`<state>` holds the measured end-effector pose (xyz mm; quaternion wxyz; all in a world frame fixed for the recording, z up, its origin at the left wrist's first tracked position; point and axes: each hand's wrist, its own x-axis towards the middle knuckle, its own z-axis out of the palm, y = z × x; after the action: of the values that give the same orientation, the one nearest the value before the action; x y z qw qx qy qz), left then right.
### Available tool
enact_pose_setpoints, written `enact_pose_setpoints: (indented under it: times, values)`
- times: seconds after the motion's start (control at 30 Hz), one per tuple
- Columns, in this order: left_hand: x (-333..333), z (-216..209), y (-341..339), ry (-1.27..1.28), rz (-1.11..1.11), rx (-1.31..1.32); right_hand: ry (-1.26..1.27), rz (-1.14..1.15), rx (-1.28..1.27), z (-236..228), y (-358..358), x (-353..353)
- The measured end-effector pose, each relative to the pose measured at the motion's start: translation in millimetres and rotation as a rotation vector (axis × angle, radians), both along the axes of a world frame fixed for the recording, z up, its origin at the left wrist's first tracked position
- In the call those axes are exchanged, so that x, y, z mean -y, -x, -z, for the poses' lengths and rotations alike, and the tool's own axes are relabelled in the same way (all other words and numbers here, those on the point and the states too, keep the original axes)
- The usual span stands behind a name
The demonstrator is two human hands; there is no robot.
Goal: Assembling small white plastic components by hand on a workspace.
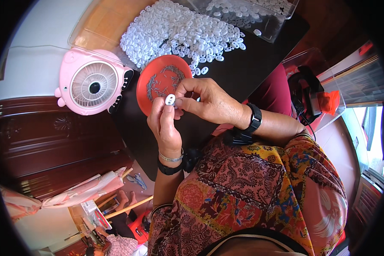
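A small white oval plastic piece with two holes (170, 100) is pinched between the thumb and fingertips of my left hand (165, 130). From the right, my right hand (211, 101) reaches to the same piece, its thumb and forefinger closed together at the edge. Whatever those fingertips grip is too small to make out. Just beyond and below both hands is a red bowl (143, 87) with many thin grey metal pins (158, 81) scattered in it. A large heap of similar white oval pieces (175, 32) lies past the bowl.
Left of the bowl stands a pink animal-shaped fan (94, 83). A clear plastic box (269, 32) with more white pieces is at the far right of the dark table (260, 59). Another person's bare feet (128, 199) show at lower left, near wooden poles (130, 207).
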<state>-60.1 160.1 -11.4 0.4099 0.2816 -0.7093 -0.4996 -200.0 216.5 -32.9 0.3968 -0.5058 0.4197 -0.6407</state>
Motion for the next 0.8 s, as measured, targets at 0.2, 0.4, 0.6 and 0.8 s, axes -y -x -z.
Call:
enact_pose_setpoints:
  times: [0.2, 0.4, 0.6, 0.8]
  values:
    - [1.0, -0.6, -2.1, 0.004, -0.036, 0.094, 0.082, 0.139, -0.151, 1.1, -0.9, -1.6]
    - [0.1, -0.1, -1.2, 0.026, -0.060, 0.117, 0.040, 0.159, -0.100, 1.4, -2.5, -1.3]
    - [3.0, 4.5, -6.1, -0.085, -0.012, 0.040, 0.003, 0.157, -0.004, 5.2, -3.3, 0.8]
    - [1.0, -1.1, -7.1, -0.055, -0.029, 0.139, 0.015, 0.152, -0.085, 3.4, -1.5, -0.4]
